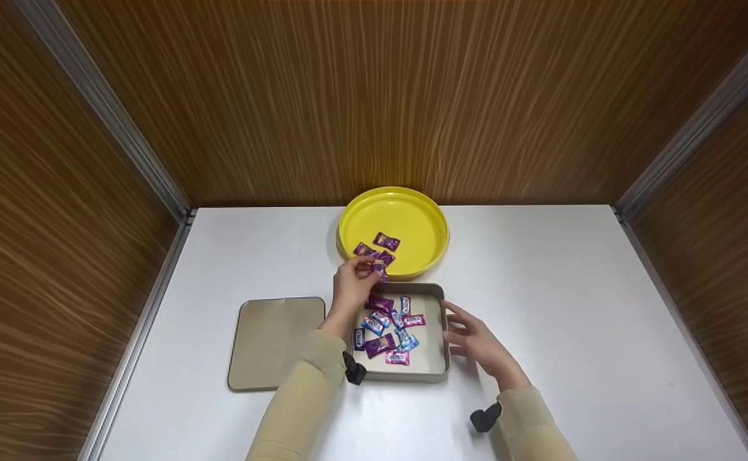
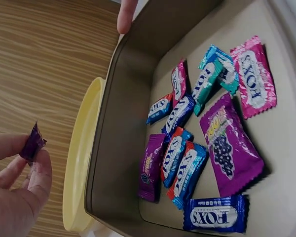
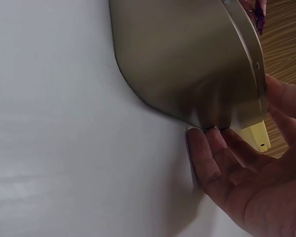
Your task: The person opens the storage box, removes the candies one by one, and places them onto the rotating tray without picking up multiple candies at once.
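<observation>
My left hand pinches a purple wrapped candy between thumb and fingers, over the near rim of the yellow round tray. Several purple candies lie in that tray's near left part. In front of it stands an open metal tin with mixed candies inside, among them a large purple candy, a pink candy and a dark blue candy. My right hand rests its extended fingertips against the tin's right outer wall, one finger up at the rim.
A flat tin lid lies on the white table left of the tin. Wood-patterned panels enclose the back and both sides. Dark wrist cameras are strapped at both sleeves.
</observation>
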Available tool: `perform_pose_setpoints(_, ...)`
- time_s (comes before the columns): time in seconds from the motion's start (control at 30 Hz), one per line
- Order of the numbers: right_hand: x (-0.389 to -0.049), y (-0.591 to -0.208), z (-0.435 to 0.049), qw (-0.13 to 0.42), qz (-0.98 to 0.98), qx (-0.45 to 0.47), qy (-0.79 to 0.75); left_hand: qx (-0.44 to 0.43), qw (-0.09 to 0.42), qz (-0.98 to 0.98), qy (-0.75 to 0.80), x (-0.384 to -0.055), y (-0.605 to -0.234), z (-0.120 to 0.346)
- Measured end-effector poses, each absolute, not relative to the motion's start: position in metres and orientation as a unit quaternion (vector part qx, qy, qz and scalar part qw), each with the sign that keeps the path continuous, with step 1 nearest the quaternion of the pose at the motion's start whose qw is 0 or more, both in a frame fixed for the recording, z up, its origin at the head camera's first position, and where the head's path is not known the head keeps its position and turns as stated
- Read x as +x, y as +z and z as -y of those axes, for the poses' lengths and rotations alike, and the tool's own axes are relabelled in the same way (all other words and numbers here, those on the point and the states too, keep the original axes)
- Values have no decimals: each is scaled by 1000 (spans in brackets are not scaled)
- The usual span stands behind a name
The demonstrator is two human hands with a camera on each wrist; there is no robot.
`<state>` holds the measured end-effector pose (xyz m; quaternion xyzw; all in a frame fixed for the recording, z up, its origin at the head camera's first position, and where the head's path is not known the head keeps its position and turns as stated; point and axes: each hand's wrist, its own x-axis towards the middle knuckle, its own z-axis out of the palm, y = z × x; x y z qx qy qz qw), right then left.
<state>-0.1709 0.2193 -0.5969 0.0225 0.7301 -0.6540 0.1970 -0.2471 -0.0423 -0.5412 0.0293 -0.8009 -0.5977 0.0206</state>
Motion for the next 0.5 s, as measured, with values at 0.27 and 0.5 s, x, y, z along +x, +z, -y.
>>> perform_pose_setpoints(0.27, -170, -598, -219, 199, -732, 24, -651, 72, 34, 787, -612, -256, -538, 35)
perform_pose_setpoints(0.5, -168, -596, -219, 199, -734, 19, -649, 100, 29, 784, -612, -264, -535, 32)
